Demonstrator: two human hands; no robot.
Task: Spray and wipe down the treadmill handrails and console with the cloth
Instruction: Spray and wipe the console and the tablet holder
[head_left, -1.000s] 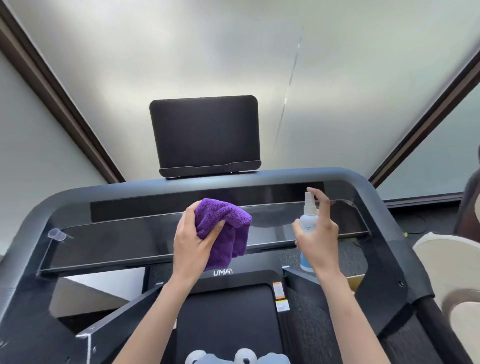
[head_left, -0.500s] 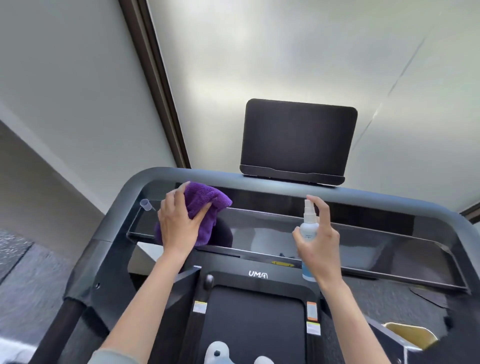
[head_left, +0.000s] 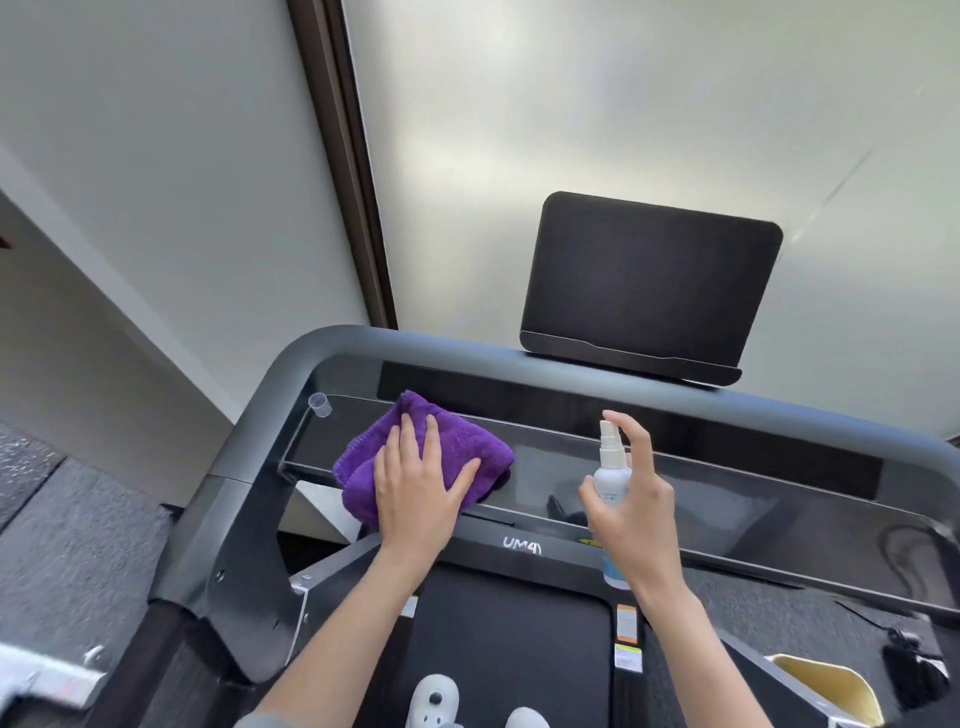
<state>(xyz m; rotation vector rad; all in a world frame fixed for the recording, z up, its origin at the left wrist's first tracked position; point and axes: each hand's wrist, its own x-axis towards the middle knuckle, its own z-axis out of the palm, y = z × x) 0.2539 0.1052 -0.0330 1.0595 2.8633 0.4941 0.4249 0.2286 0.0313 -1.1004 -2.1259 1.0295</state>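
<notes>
A folded purple cloth (head_left: 457, 439) lies flat on the left part of the treadmill's glossy black console (head_left: 727, 499). My left hand (head_left: 418, 483) presses down on the cloth with straight, spread fingers. To its right, my right hand (head_left: 636, 512) grips a small white spray bottle (head_left: 610, 467) upright over the console, index finger arched over the nozzle. The grey handrail frame (head_left: 291, 364) curves round the console's left corner. A dark tablet holder (head_left: 649, 280) stands behind the console.
A small clear cap (head_left: 319, 404) sits at the console's far left end. The black treadmill belt (head_left: 509, 649) runs below, with my shoes (head_left: 434, 704) on it. A wall and dark window frame (head_left: 343, 156) rise behind. A yellowish object (head_left: 831, 686) lies at lower right.
My view swung left. My left hand carried the bunched cloth left along the console and now presses it flat with spread fingers. The right hand still holds the bottle in the same pose.
</notes>
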